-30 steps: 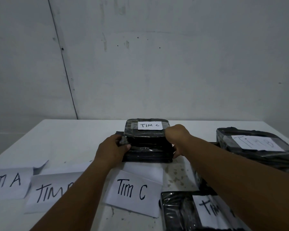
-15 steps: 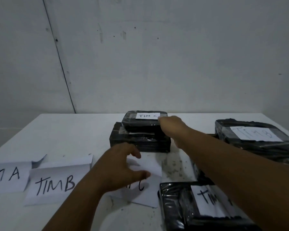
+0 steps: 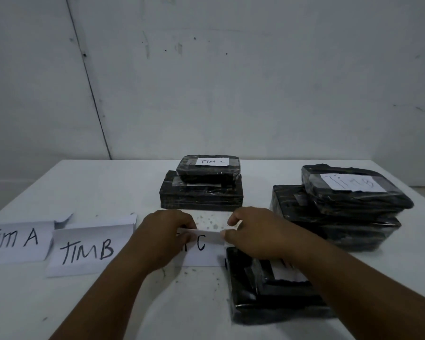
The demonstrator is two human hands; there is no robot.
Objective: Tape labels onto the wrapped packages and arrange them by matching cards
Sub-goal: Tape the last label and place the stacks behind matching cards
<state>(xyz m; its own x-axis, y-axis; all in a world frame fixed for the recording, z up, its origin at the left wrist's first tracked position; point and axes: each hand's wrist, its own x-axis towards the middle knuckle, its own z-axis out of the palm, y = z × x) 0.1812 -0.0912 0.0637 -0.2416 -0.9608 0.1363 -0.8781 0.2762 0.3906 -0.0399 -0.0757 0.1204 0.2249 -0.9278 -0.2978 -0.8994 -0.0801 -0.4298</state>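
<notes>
Head view, one frame. White tabletop (image 3: 113,192) fills the lower half, pale grey wall above. Centre of frame: left hand (image 3: 167,238) and right hand (image 3: 253,234) each pinch an end of the folded top edge of the white paper card lettered "C" (image 3: 203,244); fingers curled round the fold, card lying on the table. Lower left: white paper card reading "TIM A" (image 3: 12,239), beside it white paper card reading "TIM B" (image 3: 88,249), edges just overlapping. Above centre: small black plastic-wrapped package with white "TIM C" label (image 3: 207,168) stacked on a larger black wrapped package (image 3: 200,198). Right: pile of black wrapped packages, top one labelled "TIM B" (image 3: 351,190). Lower right: black wrapped package (image 3: 250,298) partly under the right forearm, label mostly hidden.
</notes>
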